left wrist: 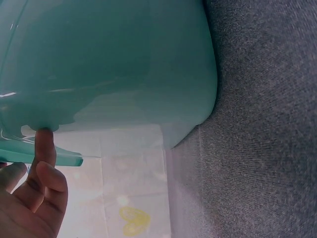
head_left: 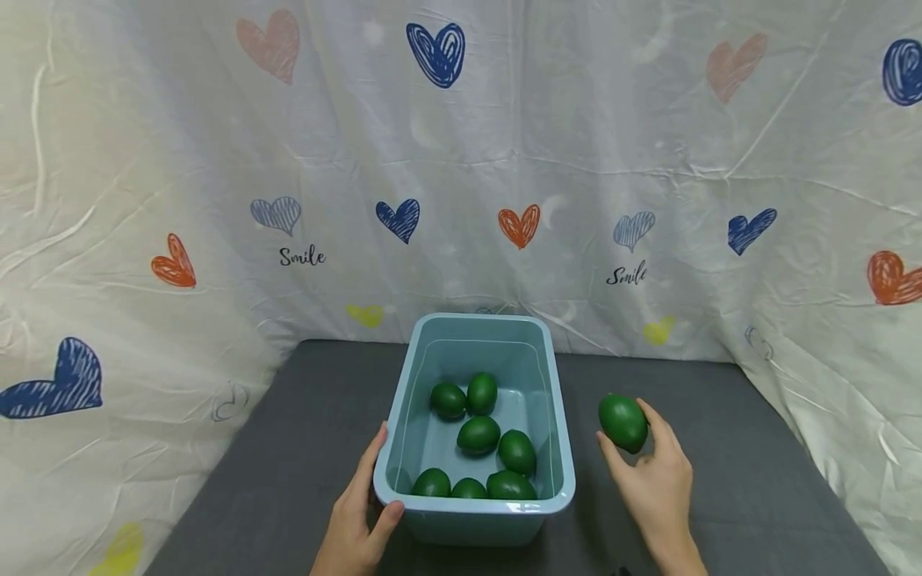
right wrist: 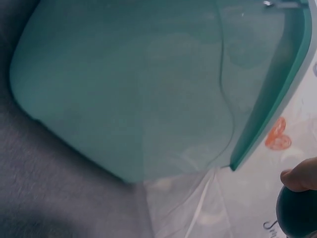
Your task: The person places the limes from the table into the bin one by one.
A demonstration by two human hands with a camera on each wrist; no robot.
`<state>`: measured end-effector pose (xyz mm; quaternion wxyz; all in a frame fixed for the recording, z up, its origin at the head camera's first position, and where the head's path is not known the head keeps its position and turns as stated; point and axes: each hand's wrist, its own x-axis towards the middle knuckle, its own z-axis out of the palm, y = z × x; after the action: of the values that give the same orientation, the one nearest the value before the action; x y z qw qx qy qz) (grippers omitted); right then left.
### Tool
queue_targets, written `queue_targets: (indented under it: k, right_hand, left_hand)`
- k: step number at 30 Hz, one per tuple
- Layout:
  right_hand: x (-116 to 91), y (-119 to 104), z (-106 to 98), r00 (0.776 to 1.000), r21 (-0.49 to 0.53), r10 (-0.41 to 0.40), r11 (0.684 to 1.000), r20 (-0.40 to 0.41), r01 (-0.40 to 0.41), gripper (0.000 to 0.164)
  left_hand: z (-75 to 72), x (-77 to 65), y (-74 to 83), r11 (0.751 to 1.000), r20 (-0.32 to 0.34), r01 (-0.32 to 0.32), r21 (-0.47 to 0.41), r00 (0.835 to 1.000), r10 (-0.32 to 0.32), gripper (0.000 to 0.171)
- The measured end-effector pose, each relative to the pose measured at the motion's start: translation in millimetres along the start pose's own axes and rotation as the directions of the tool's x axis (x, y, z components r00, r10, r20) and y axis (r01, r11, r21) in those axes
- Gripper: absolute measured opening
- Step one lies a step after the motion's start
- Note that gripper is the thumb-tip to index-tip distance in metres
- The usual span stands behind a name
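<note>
A light blue plastic bin (head_left: 468, 528) stands on the dark table, with several green limes (head_left: 479, 436) lying inside it. At its near left corner my left hand (head_left: 354, 512) grips the rim, thumb at the front and fingers along the left side. The left wrist view has the fingers (left wrist: 45, 148) under the rim against the bin wall (left wrist: 109, 64). To the right of the bin, my right hand (head_left: 655, 480) pinches another lime (head_left: 623, 422) between thumb and fingers, above the table. Part of that lime (right wrist: 297, 210) shows at the right wrist view's lower right edge.
A dark grey cloth-like surface (head_left: 302, 448) covers the table around the bin. Behind and at both sides hangs a white curtain (head_left: 461, 144) printed with hearts and the word "Smile". The bin's far end stands close to the curtain.
</note>
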<state>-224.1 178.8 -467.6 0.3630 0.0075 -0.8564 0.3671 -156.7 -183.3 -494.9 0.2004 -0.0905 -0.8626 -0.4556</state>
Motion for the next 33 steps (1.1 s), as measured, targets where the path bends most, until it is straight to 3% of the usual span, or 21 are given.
queue_targets:
  k: [15, 26, 33]
  right_hand:
    - [5.9, -26.3, 7.0, 1.0, 0.08, -0.019, 0.997, 0.012, 0.018, 0.073]
    - [7.9, -46.7, 11.6, 0.998, 0.157, -0.04, 0.987, 0.056, 0.03, 0.072]
    - [7.2, -53.6, 15.3, 0.99, 0.189, -0.047, 0.982, 0.13, 0.022, 0.072]
  left_hand:
    - [0.9, 0.2, -2.7, 1.0, -0.009, -0.026, 0.01, 1.0, 0.026, 0.085]
    - [1.0, 1.1, -4.2, 0.995, -0.028, -0.095, -0.033, 0.995, 0.094, 0.086]
    - [1.2, 1.2, -3.3, 0.997, -0.019, -0.067, -0.023, 0.998, 0.066, 0.086]
